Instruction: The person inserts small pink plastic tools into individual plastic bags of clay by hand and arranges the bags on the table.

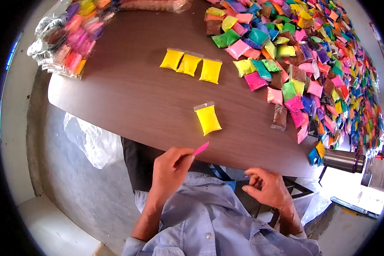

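Near the table's front edge, my left hand pinches a small, thin pink piece between thumb and fingers. My right hand is beside the front edge, fingers curled with a gap between thumb and forefinger, and nothing shows in it. A single yellow packet lies on the brown table just beyond the pink piece. Farther back, three more yellow packets lie in a row, the two left ones touching or overlapping.
A large heap of small coloured packets covers the table's right side. Bundled packets in clear plastic sit at the back left. A metal flask lies near the right front edge. Clear plastic is on the floor.
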The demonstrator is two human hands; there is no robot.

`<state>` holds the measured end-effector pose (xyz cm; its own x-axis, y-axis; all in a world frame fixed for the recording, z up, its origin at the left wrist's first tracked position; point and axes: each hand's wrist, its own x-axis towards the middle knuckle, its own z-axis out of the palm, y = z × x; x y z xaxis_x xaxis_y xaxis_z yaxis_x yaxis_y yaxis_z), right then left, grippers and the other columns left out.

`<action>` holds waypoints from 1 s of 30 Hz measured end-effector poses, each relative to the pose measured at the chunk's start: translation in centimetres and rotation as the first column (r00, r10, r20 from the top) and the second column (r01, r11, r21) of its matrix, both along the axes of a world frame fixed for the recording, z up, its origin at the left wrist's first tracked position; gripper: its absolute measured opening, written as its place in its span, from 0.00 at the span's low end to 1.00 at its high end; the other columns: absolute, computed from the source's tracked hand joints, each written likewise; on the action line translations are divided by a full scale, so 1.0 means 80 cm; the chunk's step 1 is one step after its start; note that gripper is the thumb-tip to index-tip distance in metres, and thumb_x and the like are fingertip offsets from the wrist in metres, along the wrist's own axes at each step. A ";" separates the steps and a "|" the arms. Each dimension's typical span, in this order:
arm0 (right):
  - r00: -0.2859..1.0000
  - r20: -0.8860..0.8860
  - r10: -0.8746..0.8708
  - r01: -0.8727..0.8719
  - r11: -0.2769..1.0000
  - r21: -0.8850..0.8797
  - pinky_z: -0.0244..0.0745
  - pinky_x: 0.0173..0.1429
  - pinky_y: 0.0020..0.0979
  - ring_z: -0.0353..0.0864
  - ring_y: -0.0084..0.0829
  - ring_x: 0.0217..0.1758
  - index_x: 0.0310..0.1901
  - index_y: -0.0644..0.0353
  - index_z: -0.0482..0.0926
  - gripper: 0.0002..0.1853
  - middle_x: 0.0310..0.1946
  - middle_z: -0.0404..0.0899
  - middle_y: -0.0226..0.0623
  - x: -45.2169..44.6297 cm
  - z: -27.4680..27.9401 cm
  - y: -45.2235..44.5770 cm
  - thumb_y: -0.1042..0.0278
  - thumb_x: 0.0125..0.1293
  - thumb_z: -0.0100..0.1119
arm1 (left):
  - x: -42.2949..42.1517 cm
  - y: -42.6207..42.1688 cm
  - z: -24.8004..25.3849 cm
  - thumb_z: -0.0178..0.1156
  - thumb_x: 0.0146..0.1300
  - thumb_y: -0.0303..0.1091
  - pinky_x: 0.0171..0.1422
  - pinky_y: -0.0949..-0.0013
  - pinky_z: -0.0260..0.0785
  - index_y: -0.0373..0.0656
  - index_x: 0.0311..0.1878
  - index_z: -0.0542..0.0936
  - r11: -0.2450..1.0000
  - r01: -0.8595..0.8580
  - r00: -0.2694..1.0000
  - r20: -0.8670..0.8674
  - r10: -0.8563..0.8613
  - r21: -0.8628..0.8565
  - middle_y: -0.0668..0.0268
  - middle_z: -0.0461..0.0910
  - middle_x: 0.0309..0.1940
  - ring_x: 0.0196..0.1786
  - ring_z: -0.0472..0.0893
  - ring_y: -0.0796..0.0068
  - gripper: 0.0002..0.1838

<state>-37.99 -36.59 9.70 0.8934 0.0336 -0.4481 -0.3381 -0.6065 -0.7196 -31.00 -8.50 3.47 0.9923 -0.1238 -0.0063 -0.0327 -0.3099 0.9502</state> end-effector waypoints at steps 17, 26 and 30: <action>0.589 0.715 0.378 -0.202 0.925 -0.322 0.75 0.68 0.47 0.78 0.46 0.65 0.62 0.58 0.80 0.22 0.58 0.82 0.42 0.203 -0.065 0.064 0.67 0.66 0.66 | 0.005 0.005 0.006 0.69 0.65 0.23 0.42 0.71 0.77 0.36 0.44 0.87 0.981 -0.027 0.999 0.047 0.018 0.194 0.58 0.87 0.34 0.34 0.86 0.69 0.06; 0.839 0.370 0.400 -0.417 0.908 -0.037 0.74 0.41 0.28 0.79 0.29 0.37 0.50 0.57 0.87 0.15 0.39 0.80 0.32 0.205 -0.038 0.036 0.71 0.60 0.74 | 0.000 0.023 0.001 0.69 0.65 0.22 0.40 0.72 0.76 0.35 0.45 0.87 0.985 -0.146 0.989 -0.023 0.149 0.092 0.57 0.87 0.33 0.33 0.85 0.71 0.06; 0.736 0.677 -0.007 -0.008 1.000 0.020 0.80 0.43 0.34 0.83 0.37 0.41 0.46 0.58 0.85 0.14 0.42 0.82 0.37 0.202 -0.002 0.027 0.79 0.57 0.73 | -0.001 0.029 -0.002 0.68 0.66 0.22 0.40 0.73 0.75 0.35 0.45 0.87 0.986 -0.158 0.983 -0.088 0.161 0.044 0.58 0.87 0.32 0.33 0.84 0.74 0.06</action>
<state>-21.85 -34.43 9.54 0.9604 0.0361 0.2761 0.2436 -0.5895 -0.7702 -31.12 -6.16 3.30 0.9943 0.0379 -0.0993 0.1063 -0.3390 0.9348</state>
